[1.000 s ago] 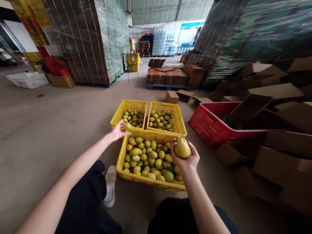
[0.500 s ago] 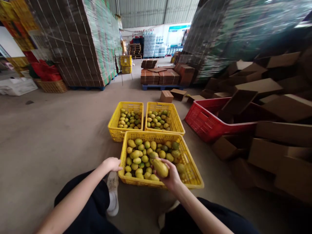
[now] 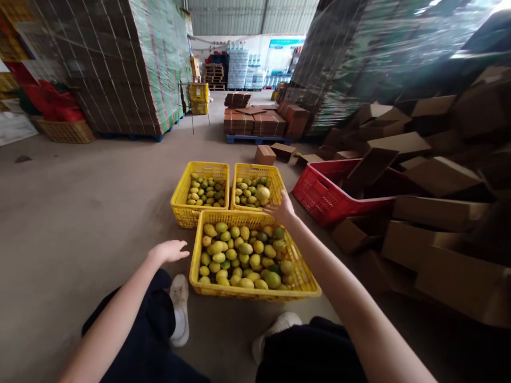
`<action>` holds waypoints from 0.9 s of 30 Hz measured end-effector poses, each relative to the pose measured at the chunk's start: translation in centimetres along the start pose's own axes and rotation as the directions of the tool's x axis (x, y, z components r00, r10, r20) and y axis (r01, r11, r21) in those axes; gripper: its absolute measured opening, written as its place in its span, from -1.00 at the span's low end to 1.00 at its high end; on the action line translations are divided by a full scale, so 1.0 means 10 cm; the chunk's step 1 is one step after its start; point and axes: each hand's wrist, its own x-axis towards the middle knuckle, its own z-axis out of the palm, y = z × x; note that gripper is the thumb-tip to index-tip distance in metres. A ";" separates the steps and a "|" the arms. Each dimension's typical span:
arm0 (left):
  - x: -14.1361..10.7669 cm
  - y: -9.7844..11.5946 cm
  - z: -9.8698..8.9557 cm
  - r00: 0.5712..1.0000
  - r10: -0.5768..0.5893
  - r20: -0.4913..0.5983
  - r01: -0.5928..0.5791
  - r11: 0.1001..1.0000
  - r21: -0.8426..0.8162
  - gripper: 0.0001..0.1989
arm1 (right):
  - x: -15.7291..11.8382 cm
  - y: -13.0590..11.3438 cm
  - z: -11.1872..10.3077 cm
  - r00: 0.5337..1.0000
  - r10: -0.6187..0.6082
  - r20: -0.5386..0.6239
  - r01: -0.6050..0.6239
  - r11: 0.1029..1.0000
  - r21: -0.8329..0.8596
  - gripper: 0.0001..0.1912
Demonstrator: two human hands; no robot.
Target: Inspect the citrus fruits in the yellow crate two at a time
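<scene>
Near: 3 yellow plastic crates [image 3: 255,292] w/ lemons [image 3: 246,248], approx. 4 doz. visible in front one, approx. 20 ea. in rear two; overlap, so no exact ct. Also 1 L hand [image 3: 170,251], 1 R hand [image 3: 285,210], 2 white shoes [image 3: 179,303], 1 red crate [image 3: 319,197], 1 wicker basket [image 3: 67,132], min. 2 film-wrapped stacks [image 3: 107,69]; cardboard boxes [image 3: 435,213] at R, a doz.+, too jumbled to ct.

Open floor [image 3: 96,202] left of the yellow crates [image 3: 251,293], red crate [image 3: 315,198] obstructing right
</scene>
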 end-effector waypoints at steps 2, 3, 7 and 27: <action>0.00 -0.04 -0.01 1.000 0.002 0.002 -0.002 0.999 -0.032 -0.44 | 0.25 -0.14 -0.07 0.993 -0.016 -0.116 -0.018 0.959 -0.284 -0.73; 0.00 -0.06 -0.01 1.000 0.006 0.008 -0.006 0.999 -0.045 -0.46 | 0.29 -0.11 -0.13 0.991 -0.022 -0.130 -0.030 0.923 -0.384 -0.76; 0.01 -0.05 0.04 0.995 0.095 0.020 -0.092 0.988 -0.125 -0.51 | 0.09 0.45 -0.45 0.998 0.010 -0.069 -0.053 0.742 -0.668 -0.96; 0.09 0.21 0.00 0.999 -0.008 -0.042 0.004 0.995 -0.096 -0.55 | 0.10 2.14 -0.20 0.961 0.173 0.217 0.093 0.537 -0.839 -0.51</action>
